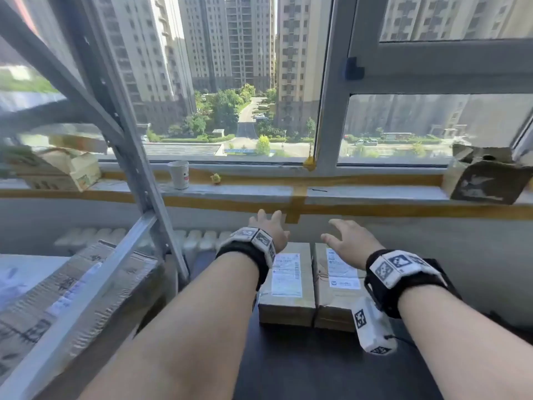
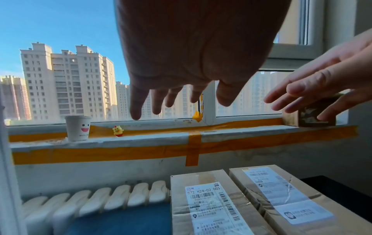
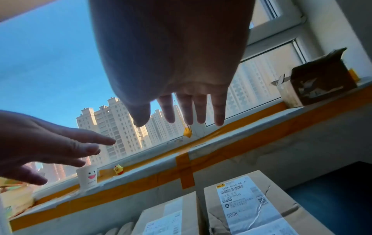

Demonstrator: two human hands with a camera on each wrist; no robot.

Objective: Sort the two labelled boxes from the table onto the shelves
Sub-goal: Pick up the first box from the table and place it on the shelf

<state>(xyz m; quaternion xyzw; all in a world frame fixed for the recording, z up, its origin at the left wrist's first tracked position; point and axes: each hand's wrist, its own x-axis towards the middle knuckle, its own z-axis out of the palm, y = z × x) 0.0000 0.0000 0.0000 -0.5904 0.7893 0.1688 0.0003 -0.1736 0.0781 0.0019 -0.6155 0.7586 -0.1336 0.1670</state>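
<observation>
Over on the left there's a grey metal shelving unit (image 1: pixel 121 134) with taped-up cardboard boxes (image 1: pixel 72 287) sitting on its lower level, and another printed carton (image 1: pixel 66 168) further up by the window. Behind it a white radiator (image 2: pixel 96 202) runs along the wall under the sill. The windowsill (image 2: pixel 141 141) has orange tape all along it, plus a white paper cup with a smiley face (image 2: pixel 78 130) and a tiny yellow chick figure (image 2: pixel 118 130) just beside it.

Moving toward the middle, the dark desk (image 1: pixel 311 368) carries the two labelled boxes right at its far edge, near the wall. The left box (image 1: pixel 288 287) and the right box (image 1: pixel 336 287) lie flat, side by side and touching along their long sides, each with a white shipping label facing up.

The left hand (image 1: pixel 269 229) hovers above the far end of the left box, fingers spread and relaxed, not holding anything. The right hand (image 1: pixel 350 243) does the same over the right box, fingers spread and straight, clear of the cardboard. Both wrists wear black bands with white marker blocks.

Far right on the sill there's a dark brown carton (image 1: pixel 487 177) with its flaps open, pushed up against the window frame.
</observation>
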